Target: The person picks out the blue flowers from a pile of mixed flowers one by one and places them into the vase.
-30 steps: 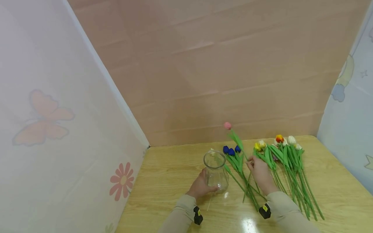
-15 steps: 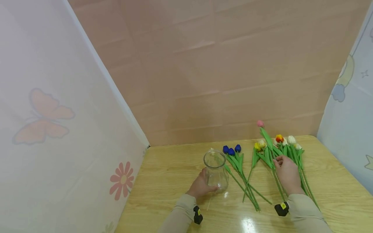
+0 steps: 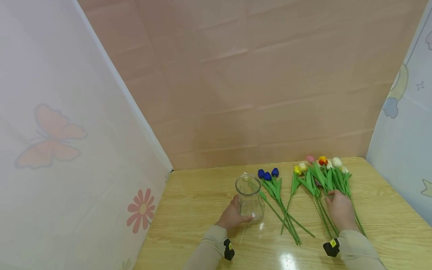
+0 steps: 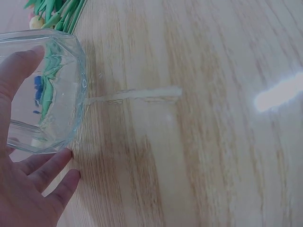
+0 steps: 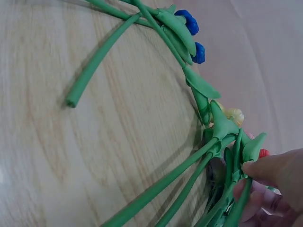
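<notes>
My left hand (image 3: 233, 214) grips the lower side of a clear glass vase (image 3: 254, 208), which stands upright on the table. In the left wrist view the thumb lies across the faceted glass (image 4: 71, 71), with the other fingers around its far side. My right hand (image 3: 341, 210) pinches the green stem of a pink tulip (image 3: 311, 159), low over the bunch at the right. The right wrist view shows thumb and fingers (image 5: 265, 172) around a stem among other leaves. Beside the pink head lie an orange-red tulip (image 3: 323, 160), a yellow tulip (image 3: 297, 170) and several white tulips (image 3: 336, 162).
Between the vase and the right bunch lie several blue tulips (image 3: 267, 176) with crossed stems. The wooden table (image 3: 195, 195) backs onto a brown cloth wall (image 3: 216, 112). Patterned sheets hang on the left (image 3: 101, 150) and right (image 3: 405, 150).
My right hand has carried the pink tulip rightward from beside the blue tulips, then lowered it onto the right bunch. The left hand and vase have stayed in place.
</notes>
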The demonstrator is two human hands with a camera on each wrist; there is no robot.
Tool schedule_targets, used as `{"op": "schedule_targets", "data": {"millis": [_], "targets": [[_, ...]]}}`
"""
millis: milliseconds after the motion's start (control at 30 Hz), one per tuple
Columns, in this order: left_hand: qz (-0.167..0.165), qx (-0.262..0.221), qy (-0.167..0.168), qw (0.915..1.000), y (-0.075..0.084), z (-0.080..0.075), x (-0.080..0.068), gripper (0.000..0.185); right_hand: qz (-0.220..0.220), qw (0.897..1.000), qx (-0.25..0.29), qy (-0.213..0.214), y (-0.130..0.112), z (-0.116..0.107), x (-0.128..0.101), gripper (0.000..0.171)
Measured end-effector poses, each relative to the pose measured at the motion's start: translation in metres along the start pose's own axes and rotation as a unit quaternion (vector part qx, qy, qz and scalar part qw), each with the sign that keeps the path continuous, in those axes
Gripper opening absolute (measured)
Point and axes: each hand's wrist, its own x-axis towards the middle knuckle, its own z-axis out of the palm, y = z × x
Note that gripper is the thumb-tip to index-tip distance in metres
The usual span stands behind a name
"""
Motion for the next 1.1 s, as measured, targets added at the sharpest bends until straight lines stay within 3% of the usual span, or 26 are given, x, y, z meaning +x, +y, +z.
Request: {"op": "schedule_targets", "data": {"millis": [167, 400, 567, 800, 1100], "targets": [[0.0, 0.003, -0.003, 1.0, 0.0, -0.001, -0.001, 0.109, 0.008, 1.0, -0.011, -0.017, 0.005, 0.002, -0.004, 0.035], [0.0, -0.004, -0.004, 1.0, -0.002, 0.0, 0.001, 0.108, 0.057, 0.996, -0.031, -0.064, 0.009, 0.0, -0.002, 0.036], [-0.005, -0.01, -0.005, 0.9999, 0.0, 0.0, 0.0, 0.108, 0.071, 0.994, -0.043, -0.065, 0.006, 0.002, -0.001, 0.037], [-0.003, -0.009, -0.001, 1.0, 0.004, -0.002, -0.001, 0.107, 0.038, 0.998, -0.048, -0.01, -0.017, 0.006, 0.005, 0.031], [-0.003, -0.004, 0.0, 1.0, 0.003, -0.002, 0.0, 0.107, -0.025, 0.999, -0.017, -0.04, -0.06, 0.034, 0.003, 0.022]]}}
